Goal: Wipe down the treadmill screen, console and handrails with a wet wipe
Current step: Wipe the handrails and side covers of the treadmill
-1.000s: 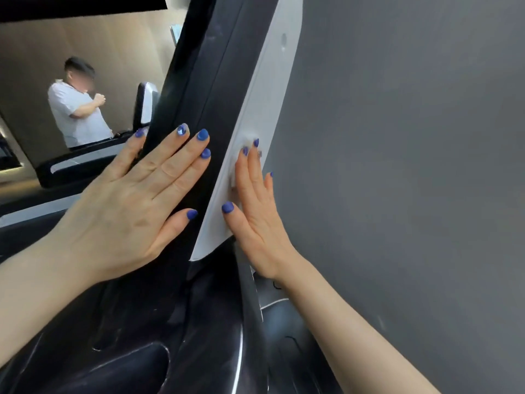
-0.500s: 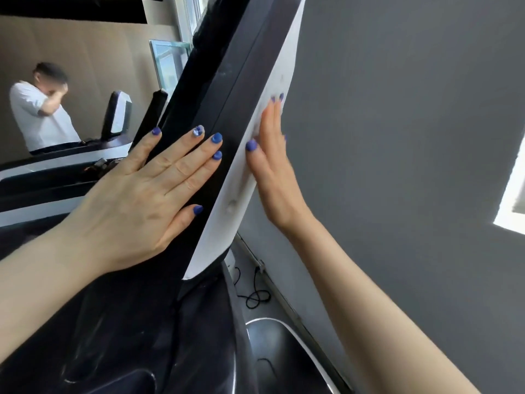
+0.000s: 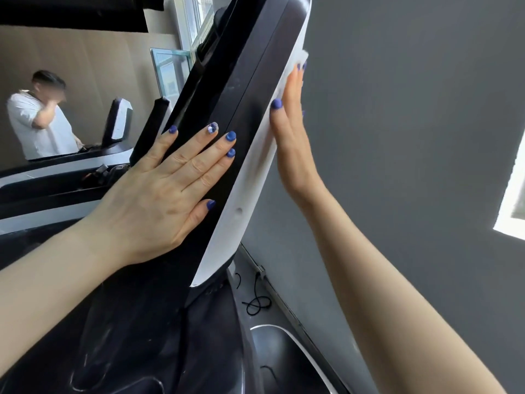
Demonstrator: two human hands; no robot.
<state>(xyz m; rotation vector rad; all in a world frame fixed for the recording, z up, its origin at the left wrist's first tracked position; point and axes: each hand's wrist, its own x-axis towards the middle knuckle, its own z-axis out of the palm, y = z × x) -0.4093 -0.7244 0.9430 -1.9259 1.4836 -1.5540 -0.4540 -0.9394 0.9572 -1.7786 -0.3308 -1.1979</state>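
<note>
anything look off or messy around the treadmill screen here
Nothing looks damaged or spilled. A loose black cable lies tangled on the floor by the grey wall, below the screen unit, and faint smudges show on the black console.

We saw the treadmill screen (image 3: 227,89) as glossy black plastic, faintly smudged, with a smooth matt white plastic back shell (image 3: 250,189). The console (image 3: 136,336) below looked like shiny black plastic, streaked and scuffed. A scrap of soft white wet wipe (image 3: 301,56) showed above the right hand (image 3: 289,132), its fabric slightly crumpled. Both hands' nails carried matt blue polish, and 1 nail on the left hand (image 3: 159,194) had a glittery finish. The wall (image 3: 397,137) behind was matt grey, lightly textured paint.
</note>
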